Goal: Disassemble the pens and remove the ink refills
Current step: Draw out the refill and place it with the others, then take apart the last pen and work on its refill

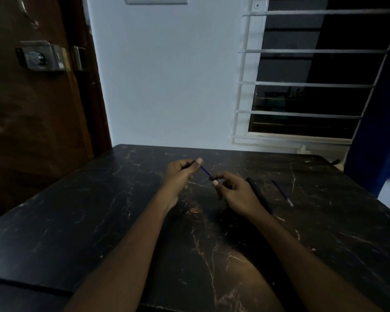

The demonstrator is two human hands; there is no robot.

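Refill [205, 171]: spanning the gap between both hands above the table [99, 210], slanting from far-left to near-right.
Left hand [181, 174]: clenching the barrel [189, 164], its open end facing right.
Right hand [232, 190]: pinching the refill's near end.
Pull, as judged: running along the refill, rightward, away from the barrel.
Set aside: spare barrel [259, 195] and loose refill [280, 191] lying just right of the right hand.

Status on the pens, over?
Left hand grips pen barrel. Right hand pinches blue refill, partly out. Second pen, loose refill lie on table. Nothing blocking.
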